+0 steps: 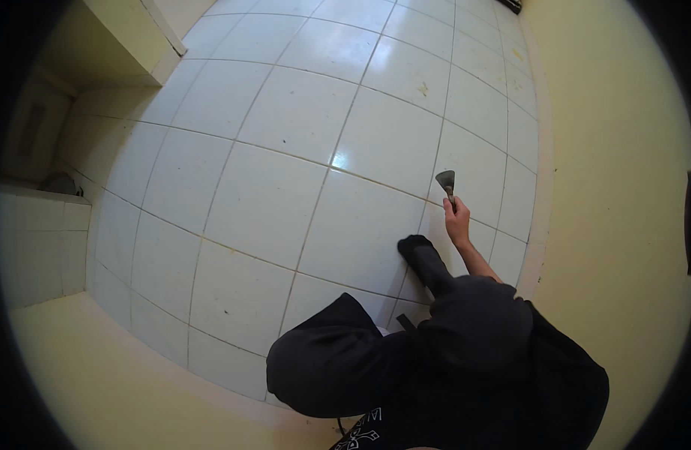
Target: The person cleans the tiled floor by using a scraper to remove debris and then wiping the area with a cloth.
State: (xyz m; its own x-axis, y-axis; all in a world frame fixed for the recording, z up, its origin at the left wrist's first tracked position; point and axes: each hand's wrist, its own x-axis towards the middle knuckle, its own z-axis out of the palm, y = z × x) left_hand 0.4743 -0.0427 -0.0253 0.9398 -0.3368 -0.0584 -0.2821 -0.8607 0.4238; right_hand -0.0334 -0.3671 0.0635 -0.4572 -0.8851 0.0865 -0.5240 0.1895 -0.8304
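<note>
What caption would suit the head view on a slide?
A right hand grips a flared scraper in a room with pale floor tiles and yellowish walls.

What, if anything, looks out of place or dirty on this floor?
Yellowish marks show on the pale floor tiles beyond the scraper in the right hand, one nearer the wall at right. A few dark specks show too. Both look odd against otherwise plain tiles; no tile looks clearly broken.
</note>
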